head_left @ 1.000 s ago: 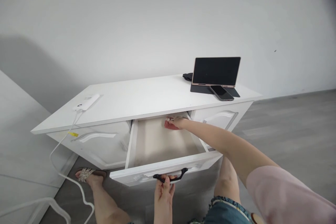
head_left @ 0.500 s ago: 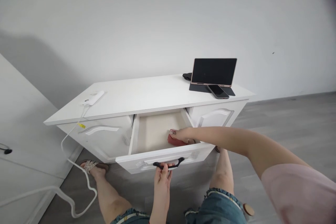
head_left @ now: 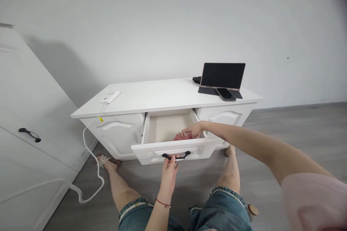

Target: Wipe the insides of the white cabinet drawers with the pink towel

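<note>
A white drawer (head_left: 143, 150) stands pulled out from the middle of a low white cabinet (head_left: 116, 137). On its front is a curved black handle (head_left: 185, 155), which my left hand (head_left: 169, 171) grips with thumb and fingers closed around the left half. My right hand (head_left: 193, 130) reaches into the drawer from the right, near its front wall. Its fingers are closed on a crumpled reddish-pink cloth (head_left: 178, 137), lying low in the drawer's front part. The front panel and the hand hide some of the cloth.
On the cabinet top are a tablet (head_left: 222, 75) on a stand cover, a phone (head_left: 226, 94), a dark folded item (head_left: 197, 79) and a white adapter (head_left: 110, 97). Its white cable (head_left: 86, 146) hangs down to the left, near a tall white cupboard (head_left: 40, 108). My legs straddle the drawer.
The view has shifted, showing more of the left cupboard. The drawer looks slightly less far out, my left hand still on its handle. My right hand remains at the cloth, its fingers more visible.
</note>
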`<act>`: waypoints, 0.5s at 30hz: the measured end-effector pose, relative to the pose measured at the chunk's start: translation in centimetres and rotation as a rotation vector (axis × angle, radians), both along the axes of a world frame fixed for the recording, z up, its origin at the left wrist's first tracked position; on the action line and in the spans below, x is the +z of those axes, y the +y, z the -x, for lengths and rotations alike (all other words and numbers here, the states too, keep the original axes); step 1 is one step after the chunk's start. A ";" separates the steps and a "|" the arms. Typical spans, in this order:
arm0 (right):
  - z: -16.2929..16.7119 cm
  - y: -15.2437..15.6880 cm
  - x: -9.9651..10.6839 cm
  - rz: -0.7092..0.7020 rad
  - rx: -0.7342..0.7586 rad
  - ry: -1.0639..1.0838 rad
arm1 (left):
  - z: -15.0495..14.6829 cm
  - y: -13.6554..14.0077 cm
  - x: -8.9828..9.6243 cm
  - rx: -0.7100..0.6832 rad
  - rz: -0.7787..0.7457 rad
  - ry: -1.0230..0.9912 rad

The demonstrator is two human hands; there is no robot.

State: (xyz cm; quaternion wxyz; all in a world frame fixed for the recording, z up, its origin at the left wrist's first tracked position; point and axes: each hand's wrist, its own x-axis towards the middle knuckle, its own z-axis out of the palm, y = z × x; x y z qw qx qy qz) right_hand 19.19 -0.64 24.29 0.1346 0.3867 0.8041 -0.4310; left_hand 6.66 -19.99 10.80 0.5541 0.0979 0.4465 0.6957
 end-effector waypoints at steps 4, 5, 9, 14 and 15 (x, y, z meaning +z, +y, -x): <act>-3.8 -1.8 5.5 -0.113 0.143 0.329 | 0.4 -0.1 -0.5 -0.065 -0.032 0.018; -5.1 -3.0 6.5 -0.249 0.145 0.410 | 0.5 -0.1 -0.5 -0.076 -0.037 0.018; -9.9 -9.1 6.0 -0.771 -0.003 0.368 | 0.5 -0.3 -0.4 -0.075 -0.054 0.010; -10.1 -14.8 -2.7 -1.212 -0.392 0.137 | 0.5 -0.4 -0.2 -0.064 -0.043 -0.023; -9.3 -15.4 -4.1 -1.251 -0.458 0.135 | 0.5 -0.5 -0.1 -0.061 -0.043 -0.031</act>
